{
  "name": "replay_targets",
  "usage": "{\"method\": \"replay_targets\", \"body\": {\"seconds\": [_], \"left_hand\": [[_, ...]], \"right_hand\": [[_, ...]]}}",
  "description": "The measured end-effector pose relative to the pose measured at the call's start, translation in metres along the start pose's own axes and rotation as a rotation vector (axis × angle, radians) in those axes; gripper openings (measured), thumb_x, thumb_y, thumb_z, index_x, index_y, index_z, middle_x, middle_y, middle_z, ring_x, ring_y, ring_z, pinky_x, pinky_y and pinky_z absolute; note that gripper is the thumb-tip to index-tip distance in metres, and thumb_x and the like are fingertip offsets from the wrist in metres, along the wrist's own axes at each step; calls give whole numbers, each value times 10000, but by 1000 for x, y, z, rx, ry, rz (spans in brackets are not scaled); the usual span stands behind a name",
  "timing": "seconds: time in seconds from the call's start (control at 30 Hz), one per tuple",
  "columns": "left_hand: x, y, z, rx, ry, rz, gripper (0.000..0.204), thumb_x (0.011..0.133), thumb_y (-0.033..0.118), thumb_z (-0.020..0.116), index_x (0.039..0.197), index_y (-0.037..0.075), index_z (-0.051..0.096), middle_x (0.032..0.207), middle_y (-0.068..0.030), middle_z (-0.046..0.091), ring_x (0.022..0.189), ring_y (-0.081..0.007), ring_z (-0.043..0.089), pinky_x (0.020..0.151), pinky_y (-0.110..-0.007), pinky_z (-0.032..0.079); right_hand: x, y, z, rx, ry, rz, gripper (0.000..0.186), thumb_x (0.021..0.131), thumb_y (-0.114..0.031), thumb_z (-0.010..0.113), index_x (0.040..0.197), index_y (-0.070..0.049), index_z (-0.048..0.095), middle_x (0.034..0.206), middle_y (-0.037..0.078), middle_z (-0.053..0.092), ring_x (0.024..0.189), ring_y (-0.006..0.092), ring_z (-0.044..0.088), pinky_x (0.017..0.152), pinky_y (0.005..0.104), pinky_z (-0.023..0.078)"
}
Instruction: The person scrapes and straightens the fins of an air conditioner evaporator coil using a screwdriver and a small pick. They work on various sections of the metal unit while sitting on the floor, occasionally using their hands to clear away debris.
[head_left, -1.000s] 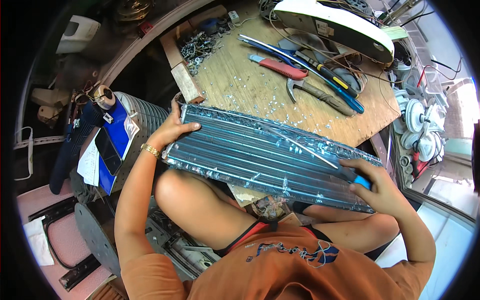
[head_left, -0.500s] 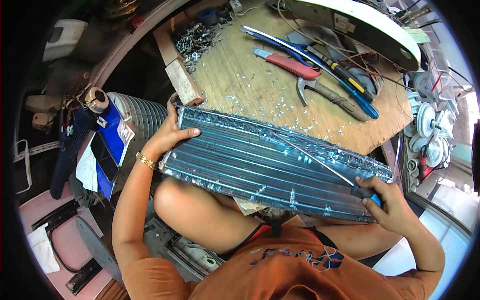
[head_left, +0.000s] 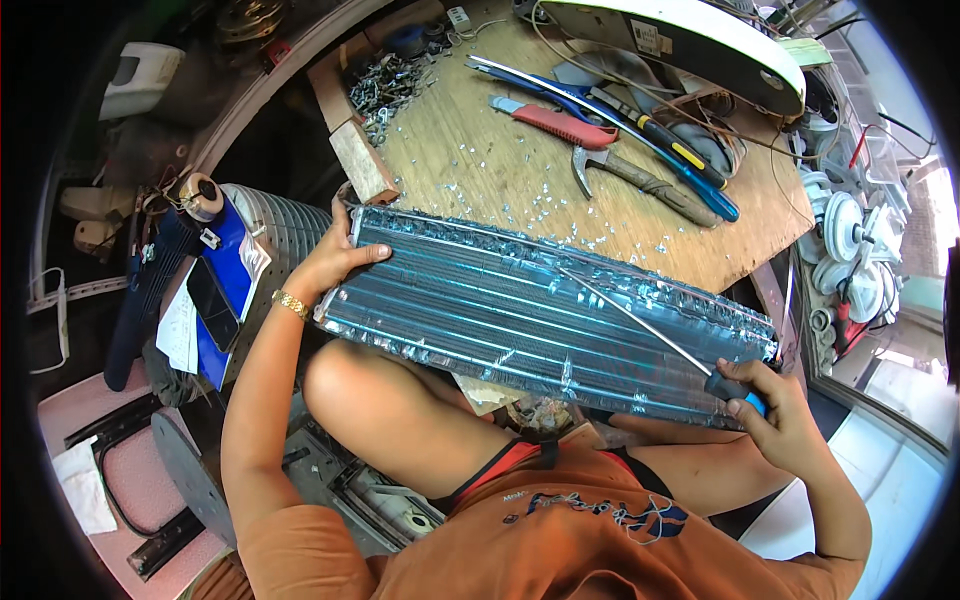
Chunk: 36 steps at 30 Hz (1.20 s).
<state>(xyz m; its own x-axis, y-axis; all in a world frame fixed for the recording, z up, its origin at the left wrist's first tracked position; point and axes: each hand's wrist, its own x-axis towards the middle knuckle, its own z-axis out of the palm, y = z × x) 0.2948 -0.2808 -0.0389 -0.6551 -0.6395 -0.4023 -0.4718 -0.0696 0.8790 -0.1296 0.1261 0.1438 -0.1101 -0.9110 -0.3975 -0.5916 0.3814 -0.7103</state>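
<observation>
A long finned heat-exchanger coil (head_left: 450,300) lies slantwise across my lap, its far edge along the workbench. The fins on its face are flattened in places, and its far edge looks ragged. My left hand (head_left: 345,255) grips its left end, thumb on the face and fingers behind. In my right hand (head_left: 765,400), at the coil's right end, is a screwdriver (head_left: 637,325) with a dark and blue handle. Its metal shaft slants over the face toward the far edge; whether the tip touches the fins I cannot tell.
Metal scraps litter the wooden workbench (head_left: 480,180). A claw hammer (head_left: 650,185), a red-handled knife (head_left: 555,122) and long-handled tools lie toward its right. A phone (head_left: 212,305) rests on the left beside a ribbed drum (head_left: 270,225). White wheel-like parts (head_left: 845,225) stand at far right.
The view has shifted slightly. The screwdriver's tip sits a little farther in from the coil's far edge, and the coil's right end has tilted a little. Both hands keep their hold.
</observation>
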Motion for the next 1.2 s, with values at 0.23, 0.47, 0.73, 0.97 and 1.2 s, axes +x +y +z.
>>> {"method": "replay_targets", "body": {"seconds": [0.23, 0.47, 0.73, 0.97, 1.2], "left_hand": [[-11, 0, 9, -47, 13, -71, 1345, 829, 213, 919, 1631, 17, -143, 1484, -204, 537, 1347, -237, 556, 1148, -334, 436], [-2, 0, 8, -17, 1, -49, 1306, 829, 202, 915, 1611, -19, -108, 1500, -199, 529, 1373, -246, 540, 1186, -352, 398], [-1, 14, 3, -20, -4, -53, 1265, 836, 204, 906, 1619, -10, -65, 1533, -202, 512, 1407, -264, 516, 1206, -366, 381], [-8, 10, 10, -72, 13, -95, 1305, 816, 190, 917, 1615, -14, -95, 1538, -201, 506, 1409, -252, 510, 1212, -368, 367], [-8, 1, 13, -73, 16, -143, 1340, 798, 214, 938, 1635, 32, -93, 1534, -189, 487, 1411, -253, 479, 1199, -357, 372]], "right_hand": [[14, -26, -7, 2, -103, 221, 339, 930, -25, 690, 1264, 6, 637, 1223, 213, 740, 1033, 382, 747, 841, 390, 561], [14, -36, 11, -182, -176, 260, 336, 947, 17, 654, 1279, 32, 603, 1299, 232, 719, 1037, 291, 761, 827, 360, 560], [-21, -5, -21, 71, 11, 231, 378, 919, 12, 679, 1295, 5, 652, 1170, 187, 768, 853, 314, 739, 797, 343, 547], [-4, -4, -24, -25, -112, 237, 341, 894, 3, 711, 1231, 28, 663, 1140, 199, 762, 754, 328, 706, 711, 353, 536], [-5, -40, -6, -374, -86, 172, 367, 912, -116, 742, 1275, -93, 691, 946, 166, 729, 769, 395, 709, 702, 447, 565]]}}
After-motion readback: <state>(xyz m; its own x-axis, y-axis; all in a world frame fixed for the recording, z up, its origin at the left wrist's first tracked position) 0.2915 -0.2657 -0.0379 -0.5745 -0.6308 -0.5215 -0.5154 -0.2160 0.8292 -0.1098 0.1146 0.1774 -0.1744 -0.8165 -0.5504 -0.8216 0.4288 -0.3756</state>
